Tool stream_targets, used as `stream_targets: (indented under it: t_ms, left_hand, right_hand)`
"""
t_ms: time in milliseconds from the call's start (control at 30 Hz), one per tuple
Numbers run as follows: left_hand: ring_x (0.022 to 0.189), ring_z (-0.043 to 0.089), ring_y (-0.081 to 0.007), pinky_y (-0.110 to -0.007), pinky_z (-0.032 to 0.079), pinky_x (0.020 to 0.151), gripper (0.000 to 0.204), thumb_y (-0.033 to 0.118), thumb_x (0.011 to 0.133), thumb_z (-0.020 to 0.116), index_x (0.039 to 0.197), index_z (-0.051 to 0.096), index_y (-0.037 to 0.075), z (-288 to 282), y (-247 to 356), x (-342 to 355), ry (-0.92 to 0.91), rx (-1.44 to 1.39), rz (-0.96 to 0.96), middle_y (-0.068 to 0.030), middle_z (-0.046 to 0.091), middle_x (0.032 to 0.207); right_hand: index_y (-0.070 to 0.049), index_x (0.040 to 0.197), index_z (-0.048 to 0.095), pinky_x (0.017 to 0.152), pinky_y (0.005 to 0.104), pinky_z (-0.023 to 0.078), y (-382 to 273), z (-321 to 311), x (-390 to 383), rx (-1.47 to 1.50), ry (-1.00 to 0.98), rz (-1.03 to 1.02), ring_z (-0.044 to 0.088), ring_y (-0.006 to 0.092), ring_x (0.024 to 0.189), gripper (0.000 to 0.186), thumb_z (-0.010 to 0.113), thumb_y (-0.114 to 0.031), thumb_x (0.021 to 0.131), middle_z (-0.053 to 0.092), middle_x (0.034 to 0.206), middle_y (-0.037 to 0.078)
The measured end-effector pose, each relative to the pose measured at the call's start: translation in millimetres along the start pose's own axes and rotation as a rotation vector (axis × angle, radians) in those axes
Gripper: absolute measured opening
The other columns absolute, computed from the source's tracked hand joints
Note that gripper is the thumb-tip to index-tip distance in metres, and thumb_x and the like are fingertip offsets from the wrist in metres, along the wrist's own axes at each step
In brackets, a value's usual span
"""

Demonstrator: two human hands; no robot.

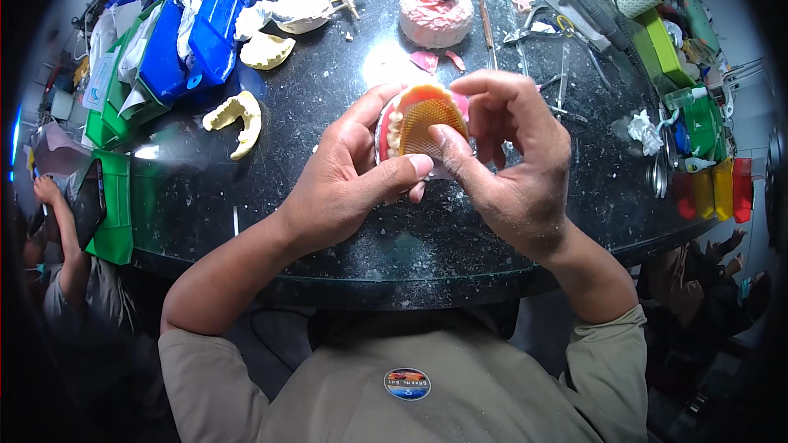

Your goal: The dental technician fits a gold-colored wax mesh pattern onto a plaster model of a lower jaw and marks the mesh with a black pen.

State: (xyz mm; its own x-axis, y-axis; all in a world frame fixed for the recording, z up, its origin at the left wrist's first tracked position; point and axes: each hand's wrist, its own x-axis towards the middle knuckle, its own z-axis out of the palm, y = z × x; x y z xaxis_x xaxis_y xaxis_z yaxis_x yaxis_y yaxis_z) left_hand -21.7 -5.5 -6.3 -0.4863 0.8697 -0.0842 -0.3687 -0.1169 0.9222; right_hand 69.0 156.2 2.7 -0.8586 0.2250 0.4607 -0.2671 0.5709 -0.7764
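A denture on a pale model [396,133], with a row of cream teeth set in pink wax, is held up in front of me. Its middle is covered by an amber mesh plate [423,125]. My left hand [345,168] grips the model from the left, thumb laid over the near edge of the mesh. From the right, my right hand [513,160] presses its thumb onto the mesh, while its curled fingers stand at the far right side, their tips partly hidden. Pink wax scraps [424,61] lie just beyond the model.
A dental cast [236,121] lies left, near blue bins [213,29] and a green bin [111,205]. Beyond my hands stands a round pink-and-white plaster block [435,25] with a metal knob. Metal tools [566,74] and crumpled tissue [646,133] lie right. Other people are at both sides.
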Motion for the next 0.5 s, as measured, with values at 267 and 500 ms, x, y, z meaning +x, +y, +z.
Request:
stream_targets:
  t_ms: [267,500]
  left_hand:
    - [0.083,0.057,-0.0076,-0.023,0.051,0.067,0.057,0.003,0.086,0.058,0.135,0.030,0.001,-2.0,-3.7,0.0,0.023,0.014,0.010,-0.0081,0.055,0.107]
    - [0.084,0.058,-0.0074,-0.023,0.052,0.066,0.052,0.003,0.085,0.060,0.131,0.035,0.000,-2.0,-1.6,-0.5,0.004,0.023,-0.018,-0.0076,0.056,0.106]
  right_hand:
    - [-0.008,0.114,0.057,0.057,0.0193,0.041,6.7,1.0,1.4,0.242,-0.035,0.244,0.049,0.0058,0.072,0.043,0.075,-0.010,0.075,0.054,0.089,0.002]
    - [-0.005,0.114,0.060,0.069,0.0189,0.042,13.1,2.2,-0.5,0.230,-0.161,0.272,0.047,0.0045,0.080,0.036,0.071,-0.013,0.081,0.054,0.095,0.000]
